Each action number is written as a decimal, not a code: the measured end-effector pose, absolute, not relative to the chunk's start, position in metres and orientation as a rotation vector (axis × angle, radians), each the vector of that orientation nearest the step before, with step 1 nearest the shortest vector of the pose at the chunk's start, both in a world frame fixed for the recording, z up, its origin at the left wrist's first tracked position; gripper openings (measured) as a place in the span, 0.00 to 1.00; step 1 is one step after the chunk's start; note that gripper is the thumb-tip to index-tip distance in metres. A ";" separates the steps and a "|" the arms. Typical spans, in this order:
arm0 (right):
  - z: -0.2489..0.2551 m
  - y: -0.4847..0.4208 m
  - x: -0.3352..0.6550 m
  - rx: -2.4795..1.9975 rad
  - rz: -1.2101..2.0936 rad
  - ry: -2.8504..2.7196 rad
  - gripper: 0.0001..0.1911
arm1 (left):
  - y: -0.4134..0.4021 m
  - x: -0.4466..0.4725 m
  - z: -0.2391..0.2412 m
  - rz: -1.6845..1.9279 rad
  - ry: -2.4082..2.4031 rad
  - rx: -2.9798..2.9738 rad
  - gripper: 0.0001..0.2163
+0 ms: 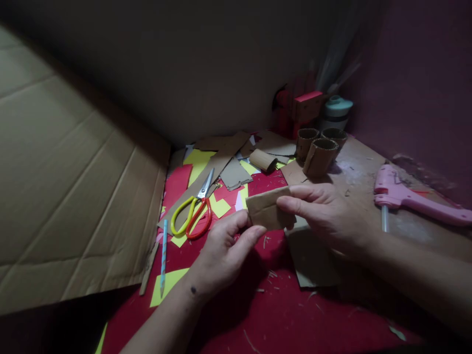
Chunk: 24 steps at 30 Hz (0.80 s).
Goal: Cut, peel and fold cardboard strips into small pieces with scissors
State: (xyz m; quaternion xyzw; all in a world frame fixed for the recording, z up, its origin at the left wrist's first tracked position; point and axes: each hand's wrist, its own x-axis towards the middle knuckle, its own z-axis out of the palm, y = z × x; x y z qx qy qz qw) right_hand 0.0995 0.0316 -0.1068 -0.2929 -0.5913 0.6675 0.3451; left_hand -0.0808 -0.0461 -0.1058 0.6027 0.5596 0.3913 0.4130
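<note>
A small brown piece of cardboard (268,209), slightly creased, is held up over the red work surface (258,305). My left hand (230,243) grips its left end, thumb in front and fingers curled behind. On the right end, my right hand (324,211) pinches it between thumb and fingers. Beneath my right hand lies a flat cardboard sheet (313,263), partly in shadow. Scissors (197,209) with one yellow and one red handle rest left of my hands, blades apart. A light blue pencil (164,258) lies farther left, across a yellow paper scrap (173,282).
Three cardboard tubes (320,157) stand at the back right, and another tube (263,160) lies on its side among cardboard and paper scraps. A pink glue gun (416,196) sits at right. A large cardboard panel (81,187) leans along the left. A teal-lidded container (336,110) stands behind.
</note>
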 end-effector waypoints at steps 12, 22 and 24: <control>-0.097 0.056 0.103 -0.671 1.421 -1.064 0.06 | -0.040 -0.081 -0.109 1.424 1.494 1.341 0.08; -0.126 0.042 0.092 -0.853 1.768 -1.092 0.10 | -0.039 -0.074 -0.118 1.142 1.297 1.122 0.10; -0.131 0.038 0.090 -0.845 1.821 -1.143 0.11 | -0.039 -0.074 -0.120 1.145 1.309 1.103 0.08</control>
